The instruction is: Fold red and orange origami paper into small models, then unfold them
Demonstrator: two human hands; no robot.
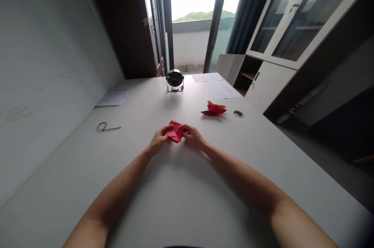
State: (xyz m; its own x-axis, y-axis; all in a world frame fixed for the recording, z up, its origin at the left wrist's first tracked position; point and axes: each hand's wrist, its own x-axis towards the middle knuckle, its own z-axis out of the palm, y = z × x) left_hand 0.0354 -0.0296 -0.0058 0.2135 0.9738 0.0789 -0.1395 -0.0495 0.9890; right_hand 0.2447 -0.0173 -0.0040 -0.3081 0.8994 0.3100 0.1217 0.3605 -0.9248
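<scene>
A piece of folded red paper [175, 134] is held between my two hands over the middle of the white table. On its left edge my left hand [159, 138] is closed, thumb on top and the other fingers partly hidden beneath. My right hand [193, 136] pinches the right edge, with its fingertips on the paper's upper face. Several layers and creases show in the paper. Farther back to the right sits a small stack of folded paper pieces [214, 110], red below and orange on top, touched by neither hand.
A round black and silver device [175, 80] on a stand is at the table's far side. White sheets [220, 87] lie at the back right, more paper [113, 97] at the back left. A black cable tie [108, 127] lies left; a cable hole [238, 114] is at right.
</scene>
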